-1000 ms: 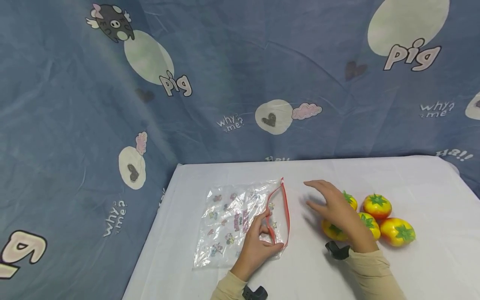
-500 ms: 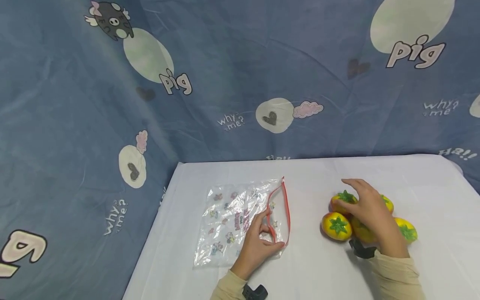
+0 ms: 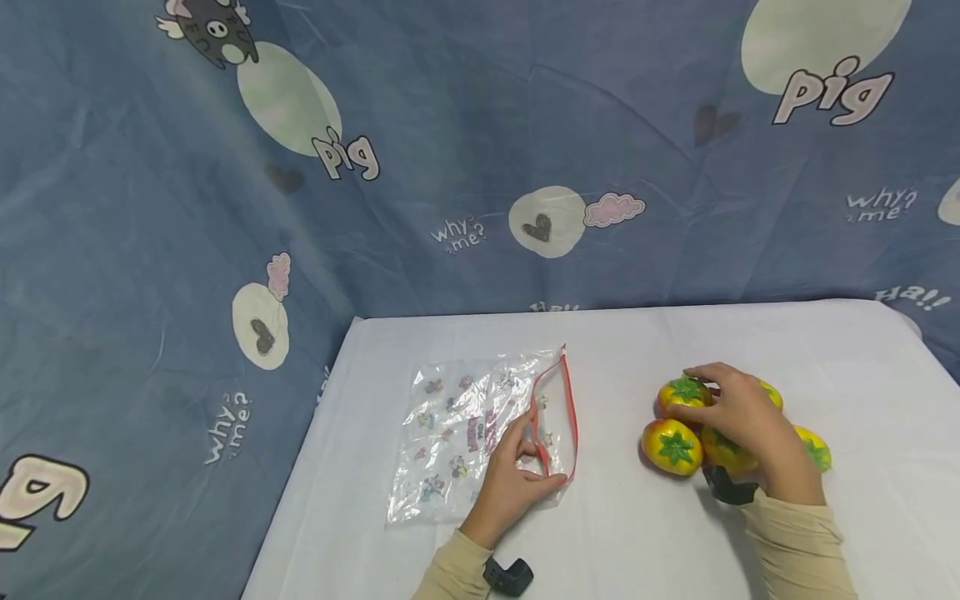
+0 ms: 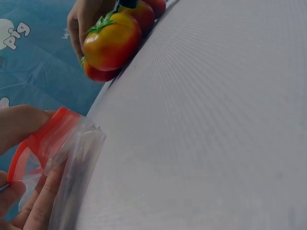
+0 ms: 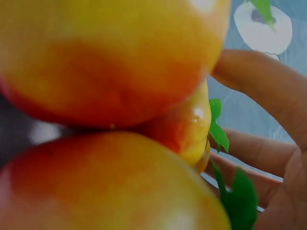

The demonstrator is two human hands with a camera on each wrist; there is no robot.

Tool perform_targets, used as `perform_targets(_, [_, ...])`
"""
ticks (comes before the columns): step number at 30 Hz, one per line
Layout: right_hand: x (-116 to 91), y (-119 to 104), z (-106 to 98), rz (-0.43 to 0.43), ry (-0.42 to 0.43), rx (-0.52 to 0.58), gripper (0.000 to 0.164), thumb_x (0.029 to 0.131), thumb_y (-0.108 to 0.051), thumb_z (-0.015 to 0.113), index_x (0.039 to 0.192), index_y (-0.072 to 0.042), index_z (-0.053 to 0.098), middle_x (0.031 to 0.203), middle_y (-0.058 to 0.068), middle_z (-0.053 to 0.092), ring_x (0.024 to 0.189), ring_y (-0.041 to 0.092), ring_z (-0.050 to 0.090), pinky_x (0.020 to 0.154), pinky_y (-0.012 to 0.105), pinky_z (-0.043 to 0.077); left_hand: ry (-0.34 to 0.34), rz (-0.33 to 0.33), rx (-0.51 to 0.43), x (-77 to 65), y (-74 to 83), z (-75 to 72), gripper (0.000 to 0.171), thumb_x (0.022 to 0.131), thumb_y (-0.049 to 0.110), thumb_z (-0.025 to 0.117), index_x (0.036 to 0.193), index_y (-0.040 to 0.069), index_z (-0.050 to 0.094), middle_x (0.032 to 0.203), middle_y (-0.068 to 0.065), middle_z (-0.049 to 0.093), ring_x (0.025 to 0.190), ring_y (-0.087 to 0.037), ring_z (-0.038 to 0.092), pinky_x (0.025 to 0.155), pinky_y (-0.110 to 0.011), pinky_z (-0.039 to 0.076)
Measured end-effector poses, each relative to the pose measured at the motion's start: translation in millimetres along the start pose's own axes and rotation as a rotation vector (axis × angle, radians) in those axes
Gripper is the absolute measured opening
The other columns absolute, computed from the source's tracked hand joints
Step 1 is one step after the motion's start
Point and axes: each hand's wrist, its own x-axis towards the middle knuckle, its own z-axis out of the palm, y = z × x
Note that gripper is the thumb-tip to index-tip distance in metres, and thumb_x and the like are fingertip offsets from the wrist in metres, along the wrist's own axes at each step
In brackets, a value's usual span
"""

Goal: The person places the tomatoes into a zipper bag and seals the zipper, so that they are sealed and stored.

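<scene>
A clear plastic zip bag (image 3: 438, 425) with small printed figures lies flat on the table. At its right end, my left hand (image 3: 506, 492) holds the red-edged mouth (image 3: 572, 408) spread apart, thumb on one edge and fingers at the other. Over the cluster of yellow-red toy tomatoes, my right hand (image 3: 746, 417) has its thumb and fingers curled round the back-left tomato (image 3: 681, 392), which still sits among the others. Another tomato (image 3: 672, 448) lies just in front of it. In the right wrist view, two near tomatoes (image 5: 110, 187) partly block the grasped one from sight.
More tomatoes (image 3: 816, 450) lie under and beside my right forearm, partly covered by it. A white cloth covers the table (image 3: 615, 517). Behind and to the left hangs a blue printed curtain (image 3: 420, 150).
My right hand has moved right, back over the tomatoes, and its thumb and fingers have closed round the back-left one. The left hand keeps its hold on the bag. The head view has tilted slightly.
</scene>
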Motion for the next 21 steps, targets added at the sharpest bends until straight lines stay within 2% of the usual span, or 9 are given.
perform_targets(8, [1.6,-0.1,0.5,0.008,-0.040,0.017,0.084,0.086,-0.050,0.081,0.144,0.004,0.053,0.143,0.033,0.054,0.125,0.050,0.054,0.103,0.072,0.048,0.007,0.001,0.005,-0.2,1.0,0.4,0.106,0.071,0.003,0.092,0.160,0.016,0.037,0.115,-0.015,0.060,0.089,-0.002,0.062,0.068,-0.026,0.067])
perform_targets(13, [1.0,-1.1,1.7,-0.001,-0.036,0.002,0.080,0.085,-0.048,0.083,0.142,0.001,0.056,0.142,0.032,0.056,0.122,0.051,0.056,0.099,0.070,0.052,0.004,0.000,-0.006,-0.4,0.9,0.0,0.106,0.071,0.003,0.092,0.161,0.016,0.037,0.115,-0.015,0.060,0.089,-0.003,0.063,0.068,-0.027,0.067])
perform_targets(18, [1.0,-5.6,2.7,-0.017,-0.025,0.037,0.080,0.087,-0.045,0.082,0.146,-0.001,0.052,0.148,0.030,0.051,0.126,0.051,0.056,0.104,0.068,0.052,0.003,0.006,-0.008,-0.5,0.2,-0.4,0.106,0.072,0.005,0.093,0.161,0.016,0.036,0.115,-0.015,0.061,0.091,-0.007,0.065,0.068,-0.026,0.067])
perform_targets(21, [0.9,-8.1,2.8,-0.046,0.012,0.048,0.079,0.088,-0.040,0.082,0.148,0.000,0.050,0.150,0.030,0.048,0.128,0.053,0.055,0.105,0.068,0.052,0.004,0.009,-0.006,-0.2,-0.5,-0.3,0.106,0.072,0.006,0.093,0.160,0.017,0.037,0.113,-0.014,0.062,0.091,-0.009,0.067,0.067,-0.025,0.066])
